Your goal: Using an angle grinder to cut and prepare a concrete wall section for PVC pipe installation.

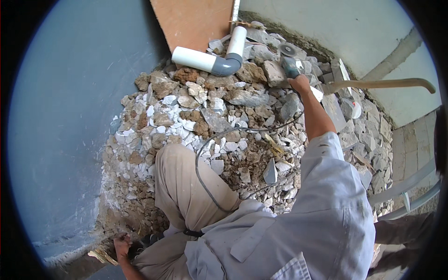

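My right hand (300,84) stretches out over the far right of a rubble heap and is wrapped round the body of a green angle grinder (291,68). Its round disc (288,49) points away from me, close above broken stones. A dark power cable (198,161) runs from the grinder's side in a loop across the rubble and over my knee. Low at the far left, my left hand (122,243) is down by the ground beside my leg, its fingers curled; whatever may be in them is hidden.
Rubble (186,126) of stone, brown earth and white chips slopes around my knees. White pipes joined by a grey elbow (227,65) lie at the back near a brown board (196,23). A wooden-handled tool (382,84) rests at right. Blue-grey panel (70,116) left, pale wall (326,21) behind.
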`<state>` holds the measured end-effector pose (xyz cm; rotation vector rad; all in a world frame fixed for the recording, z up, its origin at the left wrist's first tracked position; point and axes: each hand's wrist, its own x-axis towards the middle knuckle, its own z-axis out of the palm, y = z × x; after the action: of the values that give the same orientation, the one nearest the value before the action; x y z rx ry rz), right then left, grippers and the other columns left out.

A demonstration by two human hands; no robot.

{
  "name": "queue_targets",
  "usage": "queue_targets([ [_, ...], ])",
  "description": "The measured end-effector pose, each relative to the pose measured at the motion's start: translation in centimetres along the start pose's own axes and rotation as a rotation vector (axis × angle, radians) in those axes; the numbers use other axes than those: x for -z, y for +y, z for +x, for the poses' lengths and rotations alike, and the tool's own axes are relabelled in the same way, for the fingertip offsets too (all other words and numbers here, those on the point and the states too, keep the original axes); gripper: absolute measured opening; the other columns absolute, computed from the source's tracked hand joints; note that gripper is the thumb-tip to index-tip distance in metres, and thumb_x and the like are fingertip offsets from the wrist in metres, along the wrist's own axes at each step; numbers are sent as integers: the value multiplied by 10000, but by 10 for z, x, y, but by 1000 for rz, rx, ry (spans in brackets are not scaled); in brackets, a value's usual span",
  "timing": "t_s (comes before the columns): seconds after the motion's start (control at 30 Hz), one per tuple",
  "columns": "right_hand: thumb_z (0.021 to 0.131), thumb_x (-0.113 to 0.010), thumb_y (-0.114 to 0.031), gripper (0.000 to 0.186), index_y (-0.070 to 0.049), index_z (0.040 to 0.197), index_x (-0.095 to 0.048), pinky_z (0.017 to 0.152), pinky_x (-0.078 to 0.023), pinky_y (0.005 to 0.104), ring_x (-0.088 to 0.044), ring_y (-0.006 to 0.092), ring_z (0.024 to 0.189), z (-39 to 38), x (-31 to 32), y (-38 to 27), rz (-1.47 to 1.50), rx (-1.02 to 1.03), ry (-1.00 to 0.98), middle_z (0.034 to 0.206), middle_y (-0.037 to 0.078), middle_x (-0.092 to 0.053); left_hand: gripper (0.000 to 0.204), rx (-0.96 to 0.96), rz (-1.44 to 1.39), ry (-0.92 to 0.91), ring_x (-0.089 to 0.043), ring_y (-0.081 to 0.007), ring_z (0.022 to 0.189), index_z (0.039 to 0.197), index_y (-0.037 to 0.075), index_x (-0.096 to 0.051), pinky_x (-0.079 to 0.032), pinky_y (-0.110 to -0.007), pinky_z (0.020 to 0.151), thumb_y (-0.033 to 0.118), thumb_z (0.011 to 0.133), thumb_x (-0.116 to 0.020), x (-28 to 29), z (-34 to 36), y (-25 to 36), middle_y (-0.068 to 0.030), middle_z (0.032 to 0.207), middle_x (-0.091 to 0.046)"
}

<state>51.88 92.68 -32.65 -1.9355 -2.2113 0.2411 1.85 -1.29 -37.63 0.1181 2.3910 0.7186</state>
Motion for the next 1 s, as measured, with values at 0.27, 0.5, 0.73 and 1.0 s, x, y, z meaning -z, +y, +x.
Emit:
queue_targets([
  [0.27, 829, -806, -371, 762, -50, 1444, -491, 1034, -474, 534, -546, 432, 1252, -63, -4, -151, 147, 568, 406, 1323, 241, -578, 296, -41, -54, -52, -625, -155, 571, 1027, -113, -713, -476, -312, 514, 156, 902, -725, -6, 2, 0, -93, 698, -666],
  [0.5, 664, -905, -465, 1128, -124, 1576, -333, 1127, -334, 644, -430, 416, 1425, -53, -27, -288, 32, 663, -29, 1505, 193, -514, 258, -100, -3, -9, -589, -133, 598, 1028, -105, -720, -477, -308, 569, 103, 878, -749, -16, -14, 14, -72, 692, -659],
  [0.73, 624, -834, -301, 826, -94, 1355, -510, 1123, -292, 697, -551, 393, 1282, -53, -50, -299, 10, 732, 41, 1296, 161, -612, 282, -147, 10, 120, -610, -136, 654, 1014, -67, -734, -505, -314, 624, 149, 836, -772, -16, -36, 33, -84, 727, -689],
  [1.0, 663, -863, -307, 980, -7, 1472, -398, 1173, -290, 638, -540, 398, 1249, -264, 47, -386, 125, 1018, 245, 1253, 210, -593, 395, -409, -395, 113, -692, -177, 971, 1252, 11, -663, -571, -333, 849, 189, 917, -773, -64, -60, 190, -91, 1115, -730],
])
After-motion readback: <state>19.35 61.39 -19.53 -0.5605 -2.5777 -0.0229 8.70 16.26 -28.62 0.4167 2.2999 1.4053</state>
